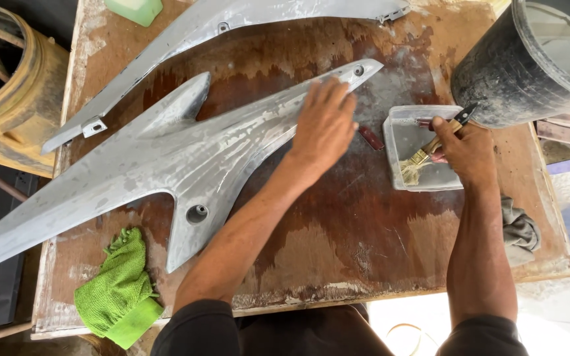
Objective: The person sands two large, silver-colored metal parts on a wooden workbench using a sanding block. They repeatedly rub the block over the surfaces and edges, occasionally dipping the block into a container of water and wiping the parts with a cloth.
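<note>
Grey panel (186,151) | left hand (324,125) flat, fingers spread, pressing it | right hand (466,148) clamped on paintbrush (430,151), bristles in clear tray (397,132) | step: loading brush | next: carry brush leftward to panel

A worn, stained wooden table (338,244) fills the view. A yellow drum (18,99) stands at its left, a black bucket (522,66) at the right corner. Bright daylight falls on the pale floor (562,316).

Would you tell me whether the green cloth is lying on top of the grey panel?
No, the green cloth lies on the wooden board beside the grey panel, near the board's front left corner.
</note>
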